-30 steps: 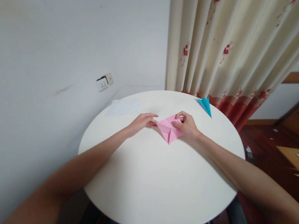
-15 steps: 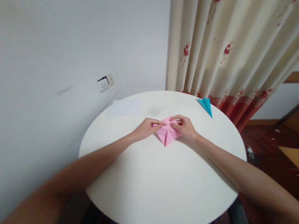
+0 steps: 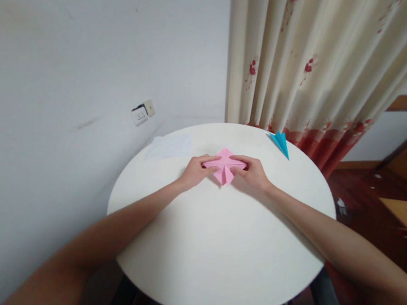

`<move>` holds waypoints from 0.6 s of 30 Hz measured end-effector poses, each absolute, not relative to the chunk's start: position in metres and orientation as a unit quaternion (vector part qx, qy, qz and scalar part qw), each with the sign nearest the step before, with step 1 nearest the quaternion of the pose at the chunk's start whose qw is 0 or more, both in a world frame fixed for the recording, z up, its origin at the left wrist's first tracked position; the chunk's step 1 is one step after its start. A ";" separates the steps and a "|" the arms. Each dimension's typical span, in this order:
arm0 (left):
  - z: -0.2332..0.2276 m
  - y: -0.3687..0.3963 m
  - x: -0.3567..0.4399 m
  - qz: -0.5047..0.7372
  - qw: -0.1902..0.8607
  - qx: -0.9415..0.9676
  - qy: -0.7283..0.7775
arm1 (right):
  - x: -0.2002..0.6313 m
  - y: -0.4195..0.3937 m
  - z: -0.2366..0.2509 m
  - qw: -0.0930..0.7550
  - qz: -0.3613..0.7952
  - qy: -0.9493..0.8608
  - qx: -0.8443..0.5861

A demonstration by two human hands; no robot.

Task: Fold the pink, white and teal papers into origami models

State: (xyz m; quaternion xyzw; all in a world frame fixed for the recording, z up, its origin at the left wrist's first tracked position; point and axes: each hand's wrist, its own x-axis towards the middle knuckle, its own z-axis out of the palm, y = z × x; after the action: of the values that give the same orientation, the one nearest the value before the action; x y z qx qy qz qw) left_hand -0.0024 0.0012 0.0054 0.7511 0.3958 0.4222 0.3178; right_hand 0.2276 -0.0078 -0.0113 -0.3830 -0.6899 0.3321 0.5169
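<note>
On the round white table [image 3: 214, 251], two bare hands press a folded pink paper sheet [image 3: 225, 164].

Behind hangs a cream curtain with red flowers [image 3: 309, 62]; a pale paper sheet [image 3: 170, 146] and a small blue folded paper dart [image 3: 281, 142] lie near the far rim. The left hand [image 3: 194, 171] and right hand [image 3: 252, 174] have drawn closer since a second ago, both pinched on the pink sheet mid-table, its side flaps now brought inward and narrower, suggesting another fold underway.

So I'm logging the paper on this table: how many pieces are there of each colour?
Pink folded paper, held by the left hand and right hand: 1
Blue folded paper: 1
White sheet: 1
Total: 3
</note>
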 end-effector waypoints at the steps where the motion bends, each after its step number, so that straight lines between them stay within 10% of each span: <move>1: 0.005 0.002 -0.003 0.424 0.309 0.752 0.398 | 0.227 -0.009 -0.011 0.516 0.321 -0.695 -0.385; 18: 0.010 -0.006 0.003 0.387 0.351 0.753 0.400 | 0.229 -0.012 0.001 0.561 0.200 -0.708 -0.381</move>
State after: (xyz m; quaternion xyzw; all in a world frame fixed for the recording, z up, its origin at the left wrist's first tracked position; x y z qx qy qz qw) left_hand 0.0027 -0.0061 0.0097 0.7533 0.3996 0.3873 0.3505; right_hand 0.2290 -0.0124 0.0007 -0.3811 -0.7076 0.1996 0.5606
